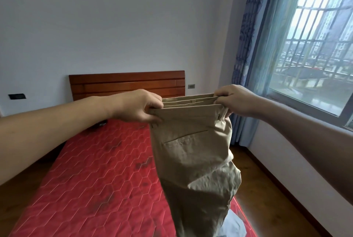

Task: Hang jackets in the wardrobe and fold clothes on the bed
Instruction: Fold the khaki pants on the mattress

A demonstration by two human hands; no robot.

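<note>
The red mattress (91,179) lies on a bed with a slatted, reddish-brown wooden headboard (122,82) set against a plain white wall (114,23). A black socket plate (16,96) is mounted on the wall left of the headboard and a grey socket plate (191,86) right of it. On the right side, a barred window (317,49) is flanked by a blue patterned curtain (246,45) and a sheer pale-blue panel. Dark wooden flooring (254,175) runs between the bed and the window wall. The khaki trousers (191,152) are held up in the air above the right half of the mattress, hanging from the waistband and hiding that part of the bed. They also partly cover a pale-blue garment (233,225) lying at the near right edge of the mattress. The left hand (139,106) grips the left end of the waistband with curled fingers. The right hand (235,100) pinches the right end, fingers curled round the bunched layers. The waistband is drawn taut and level between both hands. The trouser fabric is a matte woven cloth, creased and crumpled lower down, with a slanted welt pocket slit. The mattress cover is quilted in a hexagon stitch pattern and carries dark blotches. A small dark object (100,123) lies near the headboard; what it is cannot be told.
</note>
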